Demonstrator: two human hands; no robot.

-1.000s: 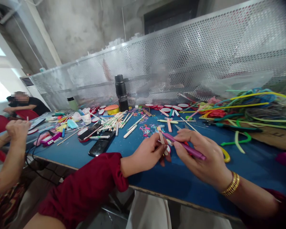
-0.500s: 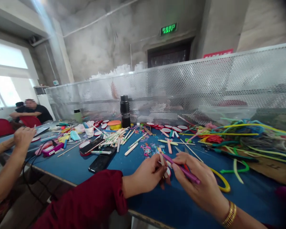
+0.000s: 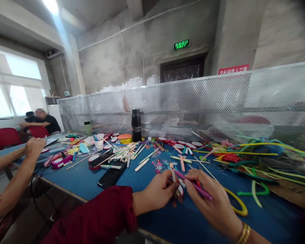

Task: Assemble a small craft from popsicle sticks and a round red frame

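Observation:
My left hand [image 3: 157, 191] is closed on a flat wooden craft stick [image 3: 173, 175], which it holds upright near the table edge. My right hand [image 3: 213, 200] grips a purple pen [image 3: 202, 191], its far end at the stick. Part of a white disc with a red rim shows beneath my left fingers, mostly hidden. Just beyond the hands lie small coloured rubber rings [image 3: 158, 166] and a peach-coloured stick [image 3: 182, 163]. A yellow pipe cleaner loop [image 3: 244, 208] curves beside my right wrist.
Left of centre lie a black phone [image 3: 109, 178] and a heap of wooden sticks [image 3: 124, 152]. A black thermos [image 3: 136, 127] stands behind them. Colourful pipe cleaners [image 3: 259, 150] cover the right side. A perforated metal screen [image 3: 183, 101] closes the back. Another person's hands [image 3: 35, 147] are at far left.
The view has tilted upward, so the table things appear a little lower and further right. Both hands keep their hold on the stick and the pen, with hardly any movement.

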